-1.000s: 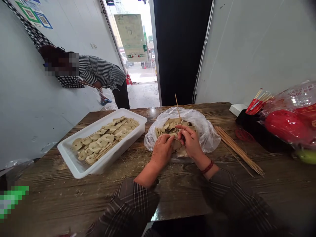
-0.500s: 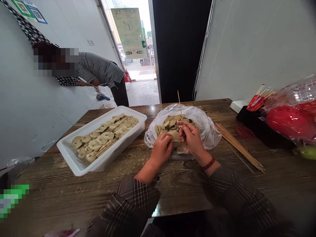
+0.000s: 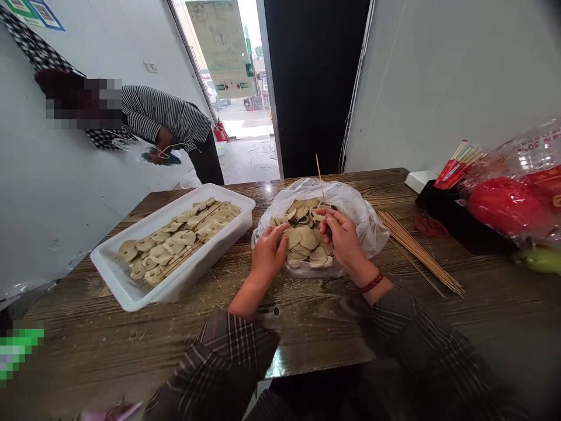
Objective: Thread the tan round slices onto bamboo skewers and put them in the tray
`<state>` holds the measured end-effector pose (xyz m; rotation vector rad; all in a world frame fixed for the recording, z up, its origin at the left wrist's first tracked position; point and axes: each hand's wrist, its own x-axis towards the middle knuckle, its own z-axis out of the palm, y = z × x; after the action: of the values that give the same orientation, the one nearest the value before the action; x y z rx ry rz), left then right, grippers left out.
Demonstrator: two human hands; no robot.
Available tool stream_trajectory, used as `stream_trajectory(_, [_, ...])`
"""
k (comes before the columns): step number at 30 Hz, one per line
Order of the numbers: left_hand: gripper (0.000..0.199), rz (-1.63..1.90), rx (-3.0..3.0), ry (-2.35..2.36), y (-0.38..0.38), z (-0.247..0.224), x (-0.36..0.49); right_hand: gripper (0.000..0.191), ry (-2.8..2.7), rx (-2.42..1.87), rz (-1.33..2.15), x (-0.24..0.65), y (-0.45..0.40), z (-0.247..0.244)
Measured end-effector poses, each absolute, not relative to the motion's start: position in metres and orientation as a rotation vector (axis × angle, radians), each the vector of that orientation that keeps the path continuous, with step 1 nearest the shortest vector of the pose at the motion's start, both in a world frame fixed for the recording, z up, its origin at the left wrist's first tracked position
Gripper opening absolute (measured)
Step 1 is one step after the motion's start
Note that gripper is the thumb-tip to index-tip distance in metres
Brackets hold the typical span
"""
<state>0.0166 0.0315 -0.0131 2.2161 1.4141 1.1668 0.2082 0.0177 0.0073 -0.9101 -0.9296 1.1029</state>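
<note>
A thin bamboo skewer (image 3: 319, 176) points upward from the pinched fingers of my right hand (image 3: 344, 237), over the right side of an opened clear plastic bag (image 3: 367, 217). Many flat, round, grey-beige slices (image 3: 305, 238) lie heaped in the bag; I cannot tell what food they are. At the heap's left edge is my left hand (image 3: 268, 254), thumb and fingers apart, nothing visibly held. To the left, a white plastic tray (image 3: 201, 257) contains skewers threaded with similar slices (image 3: 175, 241). A bundle of bare skewers (image 3: 421, 252) lies right of the bag.
A dark wooden table (image 3: 219, 339) carries everything. A black holder (image 3: 438, 202) with red-wrapped chopsticks (image 3: 453, 166) and a red plastic-wrapped bundle (image 3: 499, 204) stand at the right. Beyond the table's left side, a person in a striped top (image 3: 162, 111) bends over, holding something dark blue.
My left hand has moved left and opened away from the slices it was touching. My right hand still holds the skewer upright. The view has shifted slightly; the other person's hands have moved.
</note>
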Motion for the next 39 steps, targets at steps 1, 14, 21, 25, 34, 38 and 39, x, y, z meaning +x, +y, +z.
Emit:
stream_trajectory(1, [0.032,1.129,2.272,1.436,0.032,-0.014,0.015,0.03,-0.932,-0.915,1.107,0.208,0.018,0.007])
stream_trajectory(14, [0.027,0.961,2.467,1.504,0.037,-0.017,0.011,0.031,-0.922,-0.903,1.136,0.208,0.016,0.013])
stream_trajectory(21, [0.019,0.956,2.495,1.518,0.038,-0.017,0.012,0.035,-0.916,-0.921,1.168,0.209,0.015,0.015])
stream_trajectory(25, [0.01,1.026,2.476,1.542,0.033,-0.011,0.016,0.037,-0.949,-0.908,1.216,0.21,0.014,0.014])
stream_trajectory(34, [0.006,1.263,1.82,1.317,0.031,-0.001,0.021,0.018,-0.908,-0.834,1.077,0.225,0.016,0.018])
stream_trajectory(38, [0.015,1.37,1.395,1.117,0.033,0.0,0.019,0.022,-0.922,-0.815,1.003,0.235,0.015,0.024])
stream_trajectory(39, [0.017,1.389,1.313,1.073,0.034,0.0,0.019,0.022,-0.926,-0.81,1.01,0.236,0.014,0.025])
